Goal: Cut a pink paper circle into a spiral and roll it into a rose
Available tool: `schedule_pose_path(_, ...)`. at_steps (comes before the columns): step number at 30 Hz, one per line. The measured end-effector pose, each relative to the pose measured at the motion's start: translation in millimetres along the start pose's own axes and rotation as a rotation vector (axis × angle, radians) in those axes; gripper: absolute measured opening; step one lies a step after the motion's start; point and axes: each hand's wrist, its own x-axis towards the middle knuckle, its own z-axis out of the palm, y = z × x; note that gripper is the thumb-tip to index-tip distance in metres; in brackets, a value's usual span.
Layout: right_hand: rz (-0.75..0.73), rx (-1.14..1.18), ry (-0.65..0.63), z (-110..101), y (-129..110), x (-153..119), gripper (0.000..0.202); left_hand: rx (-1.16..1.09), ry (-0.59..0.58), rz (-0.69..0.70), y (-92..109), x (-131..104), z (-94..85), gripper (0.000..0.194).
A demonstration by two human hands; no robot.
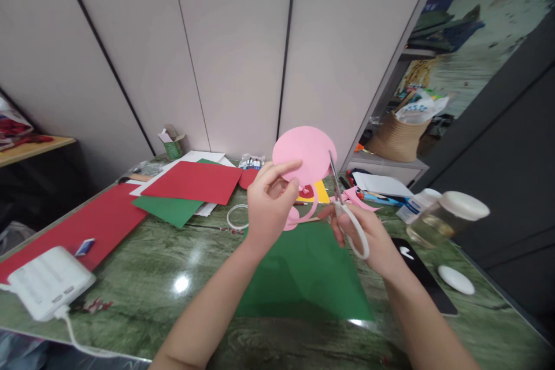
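Note:
My left hand (275, 202) is closed on a round pink paper disc (306, 147), its fingers along the disc's lower left. White-handled scissors (356, 234) are in my right hand (366, 231), with the blades pointing up at the disc's right edge. From the disc's lower side a curved pink strip (313, 211) hangs down. Below both hands a green sheet (307, 272) lies on the table. Behind the hands are a yellow piece (321, 192) and pink scraps (364, 199), partly hidden.
Red sheets (191, 181) and a green sheet (173, 210) lie at the left, near a white charger (50, 280). At the right are a jar (448, 217), a black phone (427, 277) and a white lid (456, 279). A white ring (229, 221) lies beside my left hand.

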Motion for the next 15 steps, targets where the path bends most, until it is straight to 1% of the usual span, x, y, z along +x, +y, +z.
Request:
schedule_pose_path(7, 0.035, 0.014, -0.008, 2.1, 0.9, 1.4, 0.055, -0.096, 0.003, -0.031, -5.1, 0.5, 1.3, 0.032)
schedule_pose_path(10, 0.008, 0.014, -0.01, 2.6, 0.6, 0.9, 0.056, -0.101, 0.0, -0.04, -5.4, -0.1, 2.6, 0.032)
schedule_pose_path(15, -0.034, 0.014, 0.007, 2.8, -1.1, 0.5, 0.057, -0.057, -0.041, -0.038, -3.8, -1.3, 2.9, 0.032)
